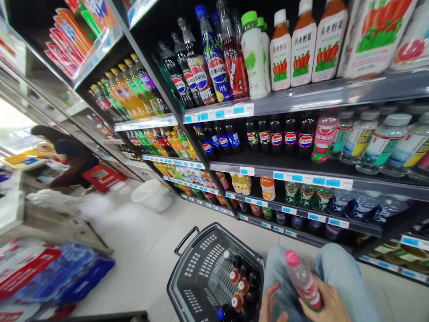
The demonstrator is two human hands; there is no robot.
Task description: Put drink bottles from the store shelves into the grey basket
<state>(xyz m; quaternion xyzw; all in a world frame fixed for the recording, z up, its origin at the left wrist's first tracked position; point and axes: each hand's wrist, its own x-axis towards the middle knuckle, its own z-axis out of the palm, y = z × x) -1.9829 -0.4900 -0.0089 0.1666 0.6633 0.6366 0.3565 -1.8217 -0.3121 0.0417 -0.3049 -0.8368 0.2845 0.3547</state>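
Observation:
My right hand is wrapped round the lower part of a bottle with a pink cap and a pink label, tilted over my knees. Its upper half looks clear. To the left of it my left hand hangs with fingers apart, holding nothing; the frame's bottom edge cuts it off. Beside my left knee stands a grey shopping basket. Several bottles with white, black, orange and blue caps are gathered along its right side. A similar pink bottle stands on the middle shelf.
Shelves of drinks rise in front of me. A white tub sits on the floor further down the aisle. At the left are shrink-wrapped packs and a counter. A person bends near a red crate.

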